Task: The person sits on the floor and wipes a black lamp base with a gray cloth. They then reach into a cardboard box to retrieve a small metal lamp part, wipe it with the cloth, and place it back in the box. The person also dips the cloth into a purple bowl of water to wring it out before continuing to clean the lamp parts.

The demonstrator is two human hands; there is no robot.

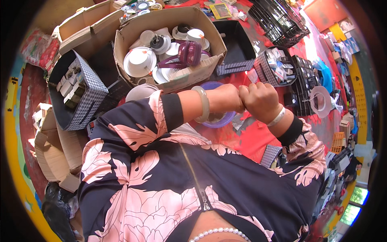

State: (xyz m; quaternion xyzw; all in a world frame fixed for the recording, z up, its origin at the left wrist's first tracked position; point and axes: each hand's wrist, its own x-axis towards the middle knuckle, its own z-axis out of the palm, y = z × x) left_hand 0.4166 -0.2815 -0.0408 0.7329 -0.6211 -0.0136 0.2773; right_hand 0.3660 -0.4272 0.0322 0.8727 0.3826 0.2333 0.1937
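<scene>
My two hands meet in front of my chest, above a red cloth (246, 139). My left hand (226, 99) reaches in from the left with a pale green bangle (201, 104) on its wrist. My right hand (260, 101) is curled into a fist and wears a white bracelet (277, 117). The two fists press against each other, knuckle to knuckle. Nothing shows in either hand, and the fingers hide whatever may lie between them. A purple-blue plastic bowl (222, 120) sits just under the left wrist. My dark jacket with pink leaves fills the lower half of the view.
A big cardboard box (209, 24) holds several white round lamp fittings and a purple case (189, 53). Chequered boxes (82, 99) stand left, with a black tray (238, 44) and a wire basket (278, 20) behind. Small packets and a tape ring (320, 101) lie right.
</scene>
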